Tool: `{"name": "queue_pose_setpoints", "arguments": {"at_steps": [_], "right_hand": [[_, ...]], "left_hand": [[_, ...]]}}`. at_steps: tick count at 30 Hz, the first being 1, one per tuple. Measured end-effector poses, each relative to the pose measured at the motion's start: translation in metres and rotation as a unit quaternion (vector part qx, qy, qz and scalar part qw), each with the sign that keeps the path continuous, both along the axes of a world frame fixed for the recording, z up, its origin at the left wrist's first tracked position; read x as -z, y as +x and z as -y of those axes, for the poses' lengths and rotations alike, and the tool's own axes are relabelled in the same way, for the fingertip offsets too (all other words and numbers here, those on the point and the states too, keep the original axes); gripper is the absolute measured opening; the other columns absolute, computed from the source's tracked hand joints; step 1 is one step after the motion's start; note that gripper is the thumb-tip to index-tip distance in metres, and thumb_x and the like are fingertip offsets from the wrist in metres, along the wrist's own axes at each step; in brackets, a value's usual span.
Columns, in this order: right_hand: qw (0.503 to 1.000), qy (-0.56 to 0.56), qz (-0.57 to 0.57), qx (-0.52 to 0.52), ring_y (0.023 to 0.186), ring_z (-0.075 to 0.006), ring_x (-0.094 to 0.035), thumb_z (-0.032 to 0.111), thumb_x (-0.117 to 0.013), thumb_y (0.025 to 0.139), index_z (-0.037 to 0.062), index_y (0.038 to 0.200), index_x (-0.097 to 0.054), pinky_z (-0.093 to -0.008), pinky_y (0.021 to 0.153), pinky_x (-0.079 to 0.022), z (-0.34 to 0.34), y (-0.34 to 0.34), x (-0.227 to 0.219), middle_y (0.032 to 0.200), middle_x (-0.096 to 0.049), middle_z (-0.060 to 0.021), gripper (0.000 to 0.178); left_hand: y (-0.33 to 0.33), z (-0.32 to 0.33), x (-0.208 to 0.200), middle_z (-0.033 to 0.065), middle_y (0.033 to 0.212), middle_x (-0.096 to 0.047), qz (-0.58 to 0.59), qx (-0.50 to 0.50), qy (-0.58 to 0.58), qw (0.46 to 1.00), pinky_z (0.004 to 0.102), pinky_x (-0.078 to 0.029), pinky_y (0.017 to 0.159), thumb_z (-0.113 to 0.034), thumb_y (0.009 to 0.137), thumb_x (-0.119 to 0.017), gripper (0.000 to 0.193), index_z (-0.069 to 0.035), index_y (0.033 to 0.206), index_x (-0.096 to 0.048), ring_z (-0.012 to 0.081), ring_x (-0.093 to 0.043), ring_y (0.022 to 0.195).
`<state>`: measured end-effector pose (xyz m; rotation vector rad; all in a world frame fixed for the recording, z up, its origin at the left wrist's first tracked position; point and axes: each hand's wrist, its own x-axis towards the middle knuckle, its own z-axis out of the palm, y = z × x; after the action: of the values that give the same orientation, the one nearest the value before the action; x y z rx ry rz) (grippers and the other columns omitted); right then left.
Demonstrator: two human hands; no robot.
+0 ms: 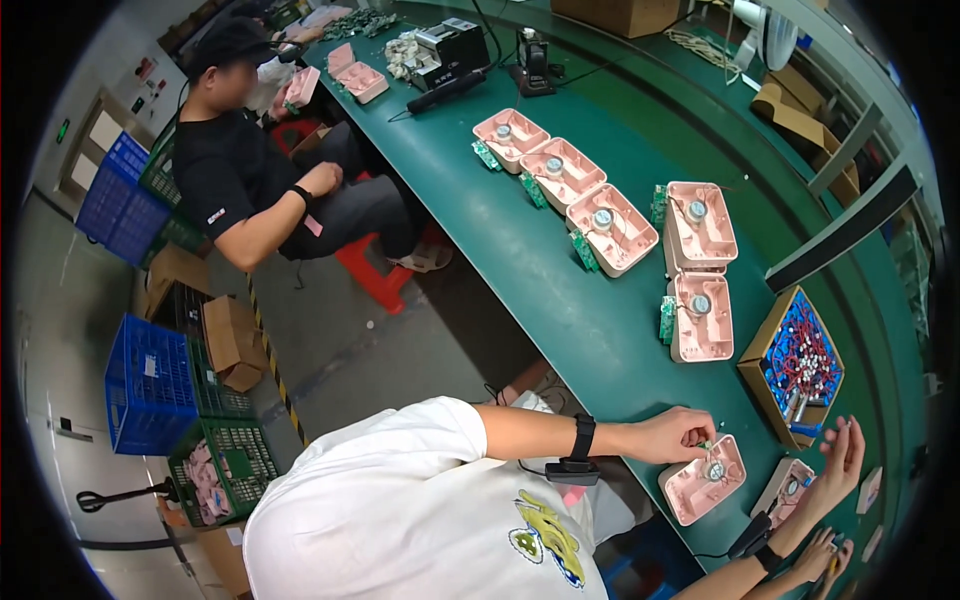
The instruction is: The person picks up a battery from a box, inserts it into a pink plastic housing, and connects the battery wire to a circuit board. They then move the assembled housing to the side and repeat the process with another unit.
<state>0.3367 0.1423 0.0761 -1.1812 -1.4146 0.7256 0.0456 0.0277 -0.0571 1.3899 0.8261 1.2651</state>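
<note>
Pink housing (785, 492) lies on the green bench (560, 300) just beside my left hand (838, 462), on the palm side, with its long axis slanting toward the bench edge. That hand is the nearer one, spread and holding nothing. My right hand (825, 565) sits lower and curled; I cannot tell whether it pinches anything. Past my left fingertips stands a cardboard box (760, 345) of red and blue wired parts. A co-worker's hand (680, 435) rests on a second housing (695, 490) next along, so room is tight.

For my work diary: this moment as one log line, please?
left hand: fingers bunched at pink case | right hand: open, empty, near box of red and blue parts
</note>
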Motion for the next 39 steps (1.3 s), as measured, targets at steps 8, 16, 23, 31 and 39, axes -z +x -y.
{"name": "queue_pose_setpoints", "arguments": {"at_steps": [8,16,23,31,39], "right_hand": [[0.990,-0.083,-0.098,-0.058,0.078,-0.0078,-0.064,0.014,-0.066,0.104,0.0011,0.140,-0.059,-0.0201,0.067,-0.051,0.072,-0.055,-0.018,0.098,-0.070,-0.0055,0.039],[0.967,-0.132,-0.188,-0.108,0.077,-0.0197,-0.075,0.006,-0.063,0.104,-0.0056,0.114,-0.063,-0.0293,0.068,-0.061,0.104,-0.086,-0.024,0.093,-0.075,-0.0171,0.016],[0.956,-0.157,-0.215,-0.119,0.073,-0.0196,-0.074,0.005,-0.063,0.103,-0.0055,0.111,-0.063,-0.0284,0.060,-0.059,0.108,-0.081,-0.028,0.093,-0.074,-0.0175,0.014],[0.960,-0.165,-0.198,-0.111,0.071,-0.0186,-0.073,0.004,-0.065,0.101,-0.0065,0.110,-0.065,-0.0268,0.058,-0.057,0.114,-0.078,-0.024,0.093,-0.075,-0.0175,0.014],[0.971,-0.147,-0.160,-0.101,0.082,-0.0204,-0.077,0.005,-0.064,0.102,-0.0062,0.110,-0.065,-0.0273,0.065,-0.060,0.111,-0.076,-0.023,0.099,-0.076,-0.0198,0.014]], "left_hand": [[-0.003,0.002,-0.011,0.0011,0.089,-0.064,-0.024,0.007,-0.072,0.997,0.0255,-0.053,0.070,-0.011,0.092,-0.080,0.026,-0.001,0.113,-0.068,0.0080,-0.060,0.078],[-0.003,0.002,-0.017,0.0057,0.108,-0.067,0.006,0.035,-0.134,0.990,0.0240,-0.054,0.082,0.000,0.093,-0.077,0.025,0.004,0.116,-0.068,0.0105,-0.064,0.094],[-0.003,-0.005,-0.014,0.0049,0.108,-0.067,0.017,0.048,-0.159,0.986,0.0239,-0.055,0.083,0.004,0.093,-0.076,0.024,0.004,0.116,-0.067,0.0107,-0.067,0.096],[-0.004,-0.016,-0.024,0.0043,0.102,-0.071,-0.035,0.048,-0.211,0.976,0.0223,-0.056,0.080,0.003,0.094,-0.076,0.023,0.003,0.116,-0.069,0.0086,-0.068,0.092],[-0.006,-0.013,-0.029,0.0025,0.093,-0.070,-0.063,0.045,-0.156,0.985,0.0203,-0.051,0.066,-0.003,0.094,-0.078,0.020,0.002,0.111,-0.069,0.0048,-0.063,0.079]]}}
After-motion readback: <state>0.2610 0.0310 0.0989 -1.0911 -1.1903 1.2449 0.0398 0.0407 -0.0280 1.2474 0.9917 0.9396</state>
